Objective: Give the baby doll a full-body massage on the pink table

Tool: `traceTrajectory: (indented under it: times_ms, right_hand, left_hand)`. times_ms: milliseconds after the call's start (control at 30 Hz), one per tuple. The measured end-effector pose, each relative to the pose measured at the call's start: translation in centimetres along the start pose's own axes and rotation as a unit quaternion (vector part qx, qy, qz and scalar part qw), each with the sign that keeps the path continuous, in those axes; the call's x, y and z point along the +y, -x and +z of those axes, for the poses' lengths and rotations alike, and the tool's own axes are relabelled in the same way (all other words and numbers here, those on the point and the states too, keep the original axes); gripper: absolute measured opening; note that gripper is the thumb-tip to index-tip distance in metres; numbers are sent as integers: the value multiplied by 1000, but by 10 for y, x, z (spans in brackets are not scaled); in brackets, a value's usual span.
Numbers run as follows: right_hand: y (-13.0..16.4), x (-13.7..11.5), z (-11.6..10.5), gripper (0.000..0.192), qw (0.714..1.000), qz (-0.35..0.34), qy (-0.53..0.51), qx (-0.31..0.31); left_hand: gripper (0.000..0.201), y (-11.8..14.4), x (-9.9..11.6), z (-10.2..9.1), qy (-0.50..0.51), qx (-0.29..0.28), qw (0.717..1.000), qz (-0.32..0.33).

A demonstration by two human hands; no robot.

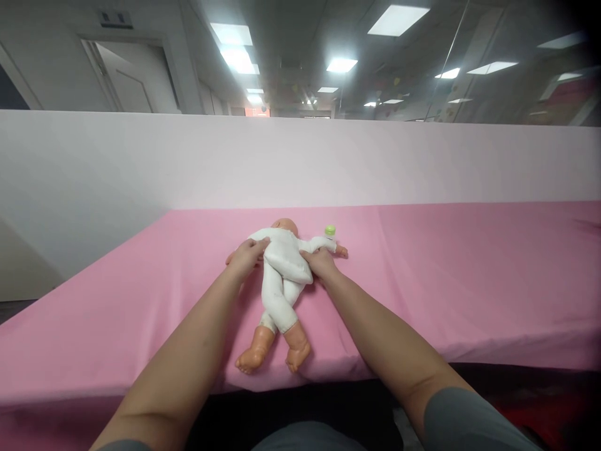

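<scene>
- We have a baby doll (282,269) lying on the pink bench (446,275), head away from us, bare feet toward the near edge. White soft body, legs crossed at the shins.
- Doll sits roughly mid-bench, square in front of us, so both arms reach it evenly without twisting.
- Our left hand (246,255) rests on the doll's left flank near the shoulder, fingers curled lightly over the cloth. It looks like a loose hold, not a full wrap; we can't tell how firmly it pinches.
- Our right hand (319,263) presses the opposite flank at hip level, fingers partly closed against the fabric, thumb side toward the body.
- Holding from both sides keeps the floppy torso from rolling, we reckon.
- Both forearms run straight out and converge on the doll, wrists low, close to the bench cloth.
- A small green-capped bottle (330,232) stands just beyond the doll's outstretched arm, near the right hand but untouched.
- A pale partition wall (141,163) backs the bench.
</scene>
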State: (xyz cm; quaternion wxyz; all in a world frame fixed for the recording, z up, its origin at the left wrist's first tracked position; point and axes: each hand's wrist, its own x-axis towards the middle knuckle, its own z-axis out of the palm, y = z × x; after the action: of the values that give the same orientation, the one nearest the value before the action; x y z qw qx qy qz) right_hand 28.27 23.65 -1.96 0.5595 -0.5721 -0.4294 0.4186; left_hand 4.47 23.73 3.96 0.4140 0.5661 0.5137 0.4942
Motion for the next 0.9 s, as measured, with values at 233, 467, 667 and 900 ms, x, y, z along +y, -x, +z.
traceTrajectory:
  times_ms: [233,467,667,900]
  right_hand:
    - [5,-20,-17,37,975,-40,219,-26]
    - [33,-36,-6,64,929,-175,297,-133]
    - [55,-31,8,99,861,-207,409,-222]
    - [60,-28,21,121,853,-166,441,-223]
  left_hand:
    - [100,19,21,-10,-306,-139,917,213]
    - [105,11,12,-14,-446,-166,867,147]
    - [124,2,-3,-13,-483,-201,847,96]
    - [135,1,-10,-17,-470,-250,843,78]
